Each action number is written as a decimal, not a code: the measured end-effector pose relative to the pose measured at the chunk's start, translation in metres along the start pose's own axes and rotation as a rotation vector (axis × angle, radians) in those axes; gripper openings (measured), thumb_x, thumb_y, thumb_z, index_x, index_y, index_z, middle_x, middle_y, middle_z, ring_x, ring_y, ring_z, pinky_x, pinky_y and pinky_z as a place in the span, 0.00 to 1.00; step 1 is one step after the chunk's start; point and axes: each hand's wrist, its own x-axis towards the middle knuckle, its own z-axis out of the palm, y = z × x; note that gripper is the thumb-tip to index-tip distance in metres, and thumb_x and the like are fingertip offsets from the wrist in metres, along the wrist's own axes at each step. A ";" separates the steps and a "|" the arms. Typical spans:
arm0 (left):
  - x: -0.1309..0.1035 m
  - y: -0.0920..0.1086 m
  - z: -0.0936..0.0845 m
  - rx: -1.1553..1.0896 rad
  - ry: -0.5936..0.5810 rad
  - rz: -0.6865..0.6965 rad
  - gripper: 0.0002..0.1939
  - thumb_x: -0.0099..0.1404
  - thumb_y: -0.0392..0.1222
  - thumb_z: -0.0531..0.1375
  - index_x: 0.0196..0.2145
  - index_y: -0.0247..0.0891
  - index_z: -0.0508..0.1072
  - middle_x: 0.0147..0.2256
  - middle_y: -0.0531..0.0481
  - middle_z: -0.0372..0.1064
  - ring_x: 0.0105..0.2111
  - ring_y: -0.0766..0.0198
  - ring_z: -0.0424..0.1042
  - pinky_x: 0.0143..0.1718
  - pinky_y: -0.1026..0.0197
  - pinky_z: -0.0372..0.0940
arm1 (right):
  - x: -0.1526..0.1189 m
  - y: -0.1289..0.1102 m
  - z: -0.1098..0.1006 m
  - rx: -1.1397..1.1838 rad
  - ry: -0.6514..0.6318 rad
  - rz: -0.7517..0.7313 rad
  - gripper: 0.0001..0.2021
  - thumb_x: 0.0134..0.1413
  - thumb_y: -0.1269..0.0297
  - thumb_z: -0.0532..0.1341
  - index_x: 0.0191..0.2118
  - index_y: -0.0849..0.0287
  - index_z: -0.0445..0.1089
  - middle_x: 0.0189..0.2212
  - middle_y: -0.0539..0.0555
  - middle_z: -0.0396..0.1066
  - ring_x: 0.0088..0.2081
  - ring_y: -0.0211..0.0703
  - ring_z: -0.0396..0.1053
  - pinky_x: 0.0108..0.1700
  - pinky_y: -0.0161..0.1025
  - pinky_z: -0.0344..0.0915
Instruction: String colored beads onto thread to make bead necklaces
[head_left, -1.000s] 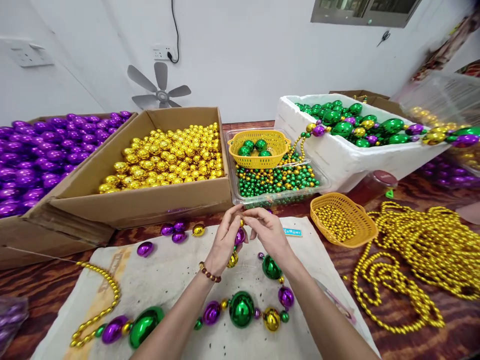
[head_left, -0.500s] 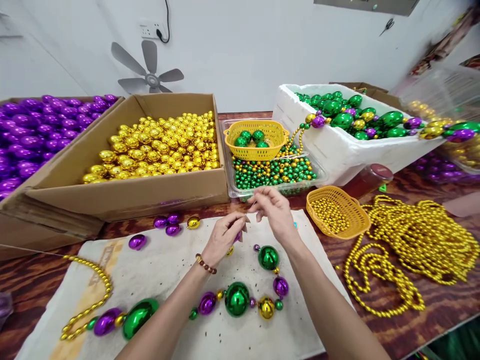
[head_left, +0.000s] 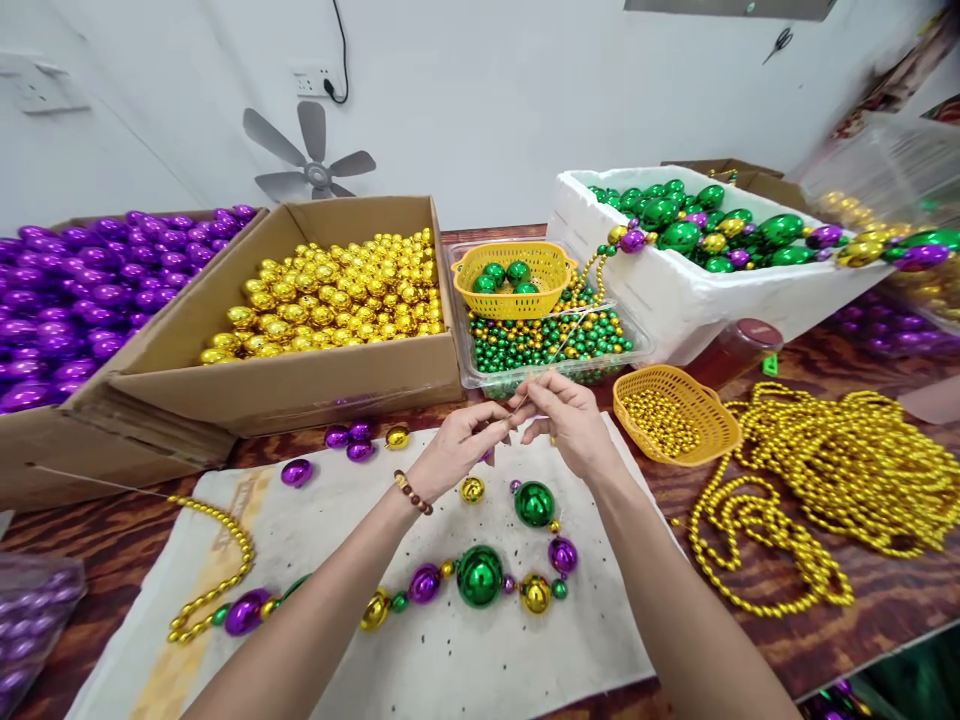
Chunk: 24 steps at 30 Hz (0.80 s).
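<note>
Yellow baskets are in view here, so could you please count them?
2: one yellow basket sits in the clear tray, holding green balls; the other basket is on the wooden table, holding small gold beads.

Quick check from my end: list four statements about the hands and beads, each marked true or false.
1. The left hand and right hand are close together. True.
2. The bracelet is on the right hand's wrist. False: it is on the left hand's.
3. A large green ball lies on the cloth. True.
4. The basket to the right of the hands holds purple beads. False: it holds small gold beads.
</note>
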 end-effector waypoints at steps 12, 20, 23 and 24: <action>-0.001 -0.007 0.035 0.096 -0.023 0.062 0.12 0.67 0.45 0.53 0.40 0.36 0.72 0.33 0.50 0.69 0.28 0.67 0.69 0.27 0.67 0.62 | -0.016 -0.099 -0.033 0.035 0.146 -0.287 0.07 0.59 0.59 0.62 0.32 0.56 0.66 0.17 0.42 0.60 0.13 0.28 0.57 0.12 0.25 0.52; 0.022 0.003 0.081 0.048 -0.094 0.115 0.10 0.67 0.43 0.53 0.38 0.37 0.72 0.29 0.51 0.69 0.28 0.68 0.67 0.29 0.66 0.63 | -0.039 -0.178 -0.059 -0.192 0.214 -0.485 0.03 0.59 0.66 0.62 0.34 0.56 0.70 0.21 0.45 0.66 0.18 0.31 0.64 0.17 0.30 0.61; 0.031 0.009 0.098 0.008 -0.118 0.120 0.11 0.67 0.43 0.53 0.39 0.36 0.72 0.33 0.49 0.71 0.31 0.66 0.70 0.31 0.66 0.64 | -0.052 -0.193 -0.070 -0.295 0.214 -0.433 0.03 0.57 0.68 0.64 0.37 0.57 0.72 0.23 0.48 0.71 0.22 0.34 0.69 0.24 0.34 0.68; 0.034 0.012 0.105 -0.010 -0.125 0.122 0.11 0.67 0.43 0.52 0.39 0.36 0.72 0.34 0.48 0.71 0.32 0.66 0.71 0.32 0.66 0.65 | -0.056 -0.199 -0.075 -0.333 0.227 -0.441 0.03 0.57 0.66 0.64 0.38 0.57 0.72 0.23 0.48 0.72 0.24 0.34 0.70 0.26 0.35 0.68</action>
